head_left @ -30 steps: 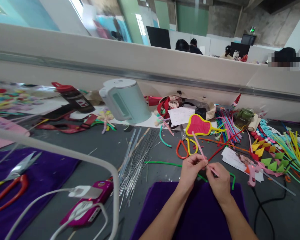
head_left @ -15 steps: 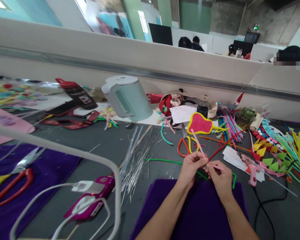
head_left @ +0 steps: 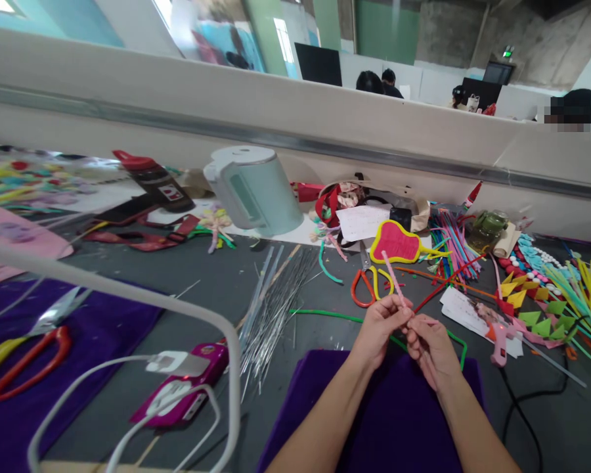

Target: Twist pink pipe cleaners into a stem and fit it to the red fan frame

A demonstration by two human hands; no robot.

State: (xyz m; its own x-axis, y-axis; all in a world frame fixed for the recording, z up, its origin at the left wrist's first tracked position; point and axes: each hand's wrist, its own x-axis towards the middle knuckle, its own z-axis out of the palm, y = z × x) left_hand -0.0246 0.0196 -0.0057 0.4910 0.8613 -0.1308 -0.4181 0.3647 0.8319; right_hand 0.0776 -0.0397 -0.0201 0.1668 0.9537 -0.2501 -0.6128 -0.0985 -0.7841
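A pale pink pipe cleaner [head_left: 392, 274] slants up and away from my left hand [head_left: 384, 326], whose thumb and fingers pinch it near its lower end. My right hand [head_left: 431, 345] meets the left at the fingertips, closed on the same pink stem; its fingers cover most of that end. Both hands are raised over a folded purple cloth [head_left: 320, 394]. Just beyond them lie scissors [head_left: 365, 289] with one red and one yellow handle loop, and a pink paddle shape with a yellow border [head_left: 396, 242]. A bent green pipe cleaner [head_left: 325, 314] passes behind the hands.
Left of my hands lie a bundle of thin wires [head_left: 276, 322], a magenta power bank [head_left: 187, 387] with white cables, and large scissors [head_left: 54, 328]. A kettle [head_left: 261, 190] stands behind. To the right are a pink glue gun [head_left: 500, 343] and colourful pipe cleaners [head_left: 456, 240].
The right hand has turned and its fingers have shifted; the pink end that stuck out beyond its thumb is now mostly hidden. The left hand keeps its pinch. The view has shifted slightly.
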